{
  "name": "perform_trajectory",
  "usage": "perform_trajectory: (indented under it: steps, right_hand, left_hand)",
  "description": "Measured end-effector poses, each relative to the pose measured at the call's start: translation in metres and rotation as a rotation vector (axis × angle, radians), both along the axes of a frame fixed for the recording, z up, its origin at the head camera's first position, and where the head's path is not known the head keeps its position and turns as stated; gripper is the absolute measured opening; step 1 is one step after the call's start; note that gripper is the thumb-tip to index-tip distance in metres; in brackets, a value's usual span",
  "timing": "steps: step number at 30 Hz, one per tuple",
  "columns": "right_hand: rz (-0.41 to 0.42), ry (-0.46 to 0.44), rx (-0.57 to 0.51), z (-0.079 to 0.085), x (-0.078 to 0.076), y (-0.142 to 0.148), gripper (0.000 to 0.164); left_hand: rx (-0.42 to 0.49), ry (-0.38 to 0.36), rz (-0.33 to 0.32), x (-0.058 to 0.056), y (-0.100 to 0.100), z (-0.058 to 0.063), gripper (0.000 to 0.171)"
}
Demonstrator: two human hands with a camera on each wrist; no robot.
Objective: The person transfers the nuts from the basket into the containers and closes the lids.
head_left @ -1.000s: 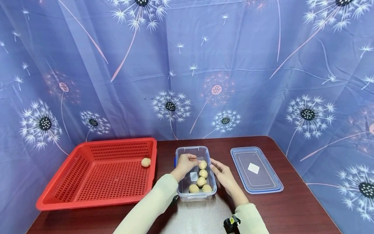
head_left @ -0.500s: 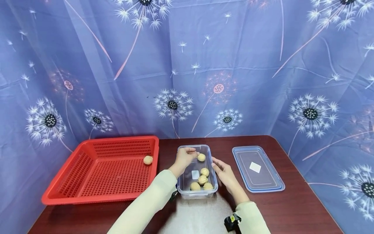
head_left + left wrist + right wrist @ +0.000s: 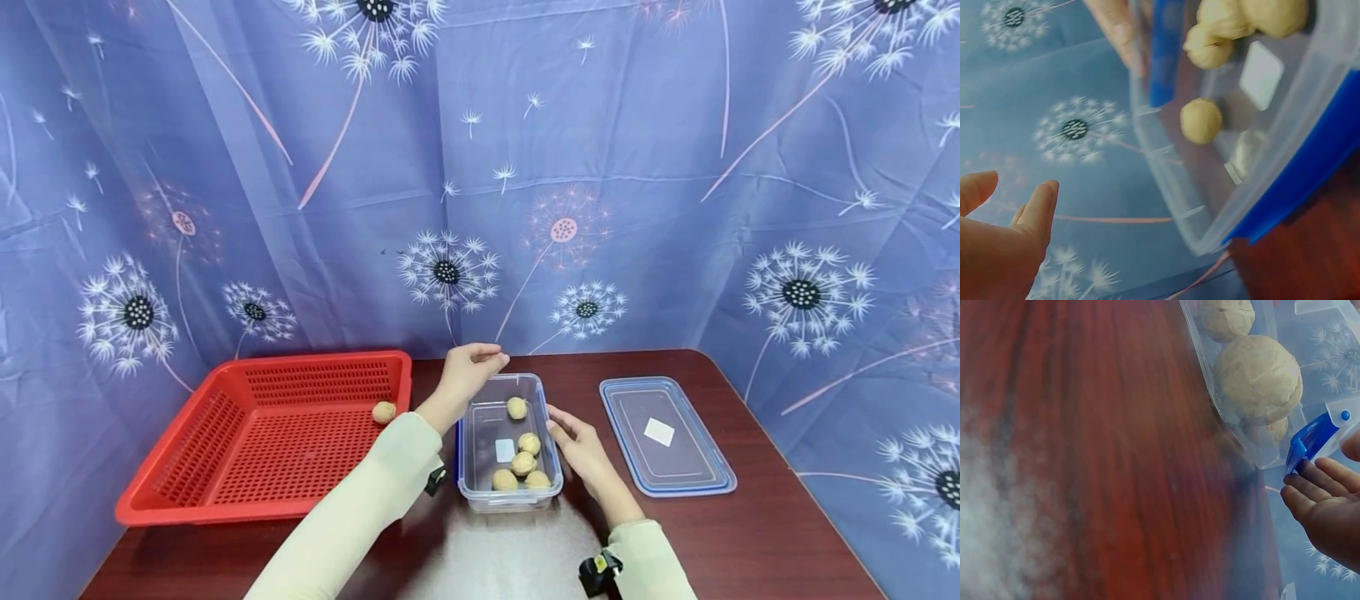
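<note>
A clear plastic food container (image 3: 480, 446) with blue side latches stands on the table, with several walnuts (image 3: 523, 463) inside. Most sit toward its near end; a single walnut (image 3: 1201, 120) lies farther back. My left hand (image 3: 463, 375) is raised over the container's back left corner, holding nothing. Thumb and fingers are apart in the left wrist view. Along the container's right wall rests my right hand (image 3: 581, 450). Its fingers extend beside the blue latch (image 3: 1313, 440), the thumb near the rim. One more walnut (image 3: 384, 412) lies in the red basket (image 3: 262, 510).
To the right of the container, a clear lid with a blue edge (image 3: 667, 467) lies flat on the dark red wooden table (image 3: 757, 533). The red basket takes up the left side. A blue dandelion-print curtain (image 3: 645, 208) hangs behind the table.
My left hand moved a walnut toward the container's back end, let go of it, and lifted up and left, out of the container. The right hand stays at the right wall.
</note>
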State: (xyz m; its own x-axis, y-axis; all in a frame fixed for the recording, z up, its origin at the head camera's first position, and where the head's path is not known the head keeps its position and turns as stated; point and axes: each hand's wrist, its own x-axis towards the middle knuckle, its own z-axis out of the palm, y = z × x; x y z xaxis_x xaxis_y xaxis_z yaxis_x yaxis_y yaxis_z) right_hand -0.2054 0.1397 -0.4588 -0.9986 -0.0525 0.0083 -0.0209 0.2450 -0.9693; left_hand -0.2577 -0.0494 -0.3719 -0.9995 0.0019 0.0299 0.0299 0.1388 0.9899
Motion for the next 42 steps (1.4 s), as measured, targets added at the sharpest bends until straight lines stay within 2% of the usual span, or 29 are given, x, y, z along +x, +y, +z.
perform_trajectory:
  steps: [4, 9, 15, 20, 24, 25, 27, 31, 36, 39, 42]
  right_hand:
    - [0.002, 0.004, 0.000, 0.007, 0.006, -0.002, 0.039]
    - [0.003, 0.009, -0.004, 0.007, 0.006, -0.002, 0.039]
    - [0.004, 0.010, -0.007, 0.007, 0.005, -0.002, 0.039]
    - [0.004, 0.005, -0.011, 0.004, 0.003, -0.002, 0.039]
    - [-0.002, -0.003, -0.015, -0.015, -0.008, 0.003, 0.040]
    - [-0.003, -0.006, -0.014, -0.015, -0.008, 0.003, 0.040]
    - [0.001, 0.004, -0.005, -0.013, -0.007, 0.002, 0.040]
    - [0.004, 0.012, 0.003, 0.003, 0.003, 0.000, 0.039]
    - [-0.008, -0.010, -0.008, -0.017, -0.010, 0.004, 0.039]
    - [-0.014, -0.021, -0.013, -0.025, -0.014, 0.005, 0.040]
    - [-0.010, -0.019, -0.020, -0.019, -0.011, 0.004, 0.039]
  left_hand:
    - [0.001, 0.009, -0.004, 0.001, -0.013, 0.016, 0.032]
    - [0.021, 0.031, 0.008, -0.002, -0.036, 0.028, 0.033]
    - [0.071, 0.020, 0.036, -0.003, -0.068, 0.036, 0.035]
    - [0.070, 0.007, 0.061, -0.001, -0.094, 0.039, 0.036]
    - [0.055, -0.009, 0.088, 0.000, -0.112, 0.037, 0.037]
    - [0.048, -0.009, 0.094, 0.000, -0.117, 0.035, 0.038]
    - [0.030, -0.010, 0.102, -0.001, -0.125, 0.032, 0.038]
    - [-0.018, -0.019, 0.115, -0.004, -0.140, 0.024, 0.038]
    - [-0.078, -0.063, 0.101, -0.006, -0.158, 0.010, 0.039]
    - [-0.054, -0.100, 0.093, -0.009, -0.171, 0.000, 0.041]
    - [-0.012, -0.142, 0.090, -0.010, -0.182, -0.008, 0.043]
